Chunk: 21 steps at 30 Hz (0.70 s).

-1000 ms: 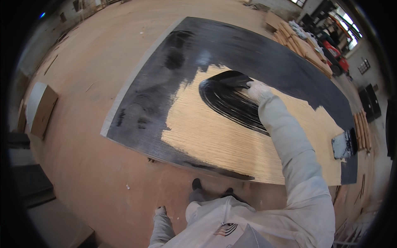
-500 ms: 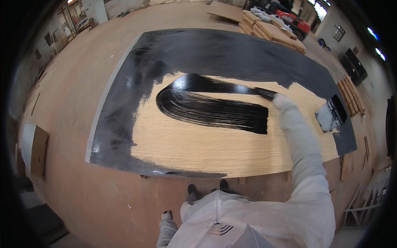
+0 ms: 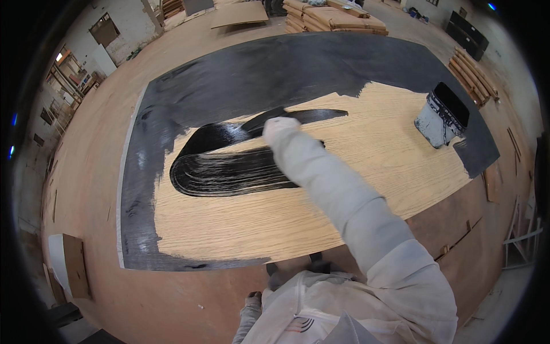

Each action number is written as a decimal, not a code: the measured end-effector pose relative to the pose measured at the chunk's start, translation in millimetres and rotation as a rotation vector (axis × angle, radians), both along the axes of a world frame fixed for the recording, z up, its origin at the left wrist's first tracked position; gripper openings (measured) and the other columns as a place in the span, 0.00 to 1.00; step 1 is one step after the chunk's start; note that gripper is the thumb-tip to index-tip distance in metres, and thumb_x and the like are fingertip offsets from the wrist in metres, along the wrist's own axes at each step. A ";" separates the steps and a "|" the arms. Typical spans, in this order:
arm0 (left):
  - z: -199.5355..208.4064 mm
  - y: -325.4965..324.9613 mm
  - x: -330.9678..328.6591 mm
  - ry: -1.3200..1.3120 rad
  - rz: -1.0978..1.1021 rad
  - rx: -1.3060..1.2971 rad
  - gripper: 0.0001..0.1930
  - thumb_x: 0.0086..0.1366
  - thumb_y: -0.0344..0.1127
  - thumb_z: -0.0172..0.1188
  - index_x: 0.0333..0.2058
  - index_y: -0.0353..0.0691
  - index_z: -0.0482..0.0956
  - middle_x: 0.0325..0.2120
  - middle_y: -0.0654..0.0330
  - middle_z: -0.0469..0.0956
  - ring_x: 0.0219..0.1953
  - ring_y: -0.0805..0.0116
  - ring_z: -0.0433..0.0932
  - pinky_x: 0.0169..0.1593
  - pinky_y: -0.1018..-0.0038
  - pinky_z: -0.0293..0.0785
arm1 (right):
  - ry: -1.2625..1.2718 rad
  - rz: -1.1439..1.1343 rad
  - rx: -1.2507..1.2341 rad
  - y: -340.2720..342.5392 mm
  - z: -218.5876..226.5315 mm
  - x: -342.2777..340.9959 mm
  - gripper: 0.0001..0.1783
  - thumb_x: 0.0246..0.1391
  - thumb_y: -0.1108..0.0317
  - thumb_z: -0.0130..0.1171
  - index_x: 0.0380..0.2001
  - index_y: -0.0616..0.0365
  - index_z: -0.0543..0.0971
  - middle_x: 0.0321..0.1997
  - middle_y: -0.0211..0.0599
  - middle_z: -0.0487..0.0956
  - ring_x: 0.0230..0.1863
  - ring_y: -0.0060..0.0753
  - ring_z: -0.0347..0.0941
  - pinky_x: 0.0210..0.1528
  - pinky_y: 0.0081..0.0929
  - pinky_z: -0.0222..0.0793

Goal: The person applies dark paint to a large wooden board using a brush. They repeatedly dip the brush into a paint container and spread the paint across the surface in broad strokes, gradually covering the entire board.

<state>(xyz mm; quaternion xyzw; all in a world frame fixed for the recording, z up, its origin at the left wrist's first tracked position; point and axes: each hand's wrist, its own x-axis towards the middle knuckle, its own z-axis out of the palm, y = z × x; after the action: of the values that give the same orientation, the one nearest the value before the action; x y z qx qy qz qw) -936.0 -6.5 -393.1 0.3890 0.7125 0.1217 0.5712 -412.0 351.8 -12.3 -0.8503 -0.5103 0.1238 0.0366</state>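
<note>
A large pale wood-grain panel (image 3: 229,229) lies in front of me, with black paint around much of its border. My right hand (image 3: 281,127) is closed around a wide paint brush (image 3: 271,115), over the panel's upper middle. The brush is dark with paint, and my hand hides part of it. A glossy U-shaped band of black paint (image 3: 223,172) curves across the bare wood beside it. My left hand (image 3: 254,295) hangs low beside my body, away from the panel; its fingers are too small and dark to make out. On the panel's right side stands a paint-smeared bucket (image 3: 433,123).
Stacked brown packages (image 3: 332,20) and a flat board (image 3: 239,15) lie beyond the panel's far edge. More brown bundles (image 3: 472,74) are at the far right. A box-like piece (image 3: 70,265) stands on the floor at the left.
My right hand has swept the brush leftward along the upper black band, and a dark streak now extends right of it. The view has shifted, bringing the bucket farther left and up.
</note>
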 end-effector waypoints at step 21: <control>9.7 -24.2 -5.7 0.153 -0.046 0.058 0.13 0.70 0.35 0.70 0.50 0.37 0.89 0.38 0.59 0.90 0.39 0.61 0.87 0.46 0.63 0.82 | -0.143 0.266 0.010 -196.4 -4.9 87.1 0.17 0.76 0.61 0.45 0.49 0.55 0.82 0.42 0.51 0.90 0.44 0.57 0.88 0.47 0.54 0.82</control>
<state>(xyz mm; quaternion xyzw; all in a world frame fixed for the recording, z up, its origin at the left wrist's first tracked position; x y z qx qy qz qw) -941.7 -30.7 -383.4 0.4298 0.7410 0.0993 0.5063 -324.9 155.3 -17.2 -0.7815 -0.6205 0.0641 -0.0122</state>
